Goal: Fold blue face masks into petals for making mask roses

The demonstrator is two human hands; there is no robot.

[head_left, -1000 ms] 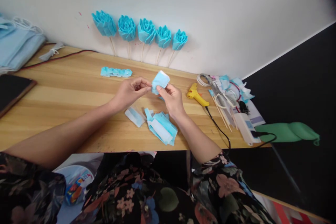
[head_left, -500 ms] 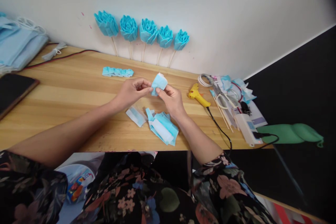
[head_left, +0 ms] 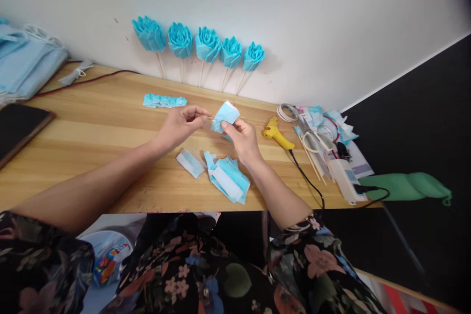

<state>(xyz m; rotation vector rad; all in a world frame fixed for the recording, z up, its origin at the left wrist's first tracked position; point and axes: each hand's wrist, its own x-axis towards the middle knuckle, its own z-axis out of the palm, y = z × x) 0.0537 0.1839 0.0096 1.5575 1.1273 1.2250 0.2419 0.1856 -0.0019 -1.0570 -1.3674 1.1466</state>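
Observation:
My right hand [head_left: 242,138] pinches a light blue piece of mask fabric [head_left: 225,114] between thumb and fingers, above the middle of the table. Just left of that piece is my left hand [head_left: 186,125], its thumb and fingertips pressed together; whatever they pinch is too small to make out. Below the hands lie a loose pile of blue and white fabric pieces [head_left: 228,179] and a whitish piece [head_left: 191,163]. Behind my left hand rests a row of folded blue petals [head_left: 164,101].
Several blue fabric roses [head_left: 208,43] on sticks lean against the wall. To the right are a yellow glue gun [head_left: 276,133], tape [head_left: 287,112], scissors [head_left: 316,141] and a white power strip [head_left: 346,181]. On the left sit stacked masks [head_left: 29,59] and a phone [head_left: 22,127].
My left hand has drawn slightly left, away from the fabric piece. The piece has turned and spread wider in my right hand.

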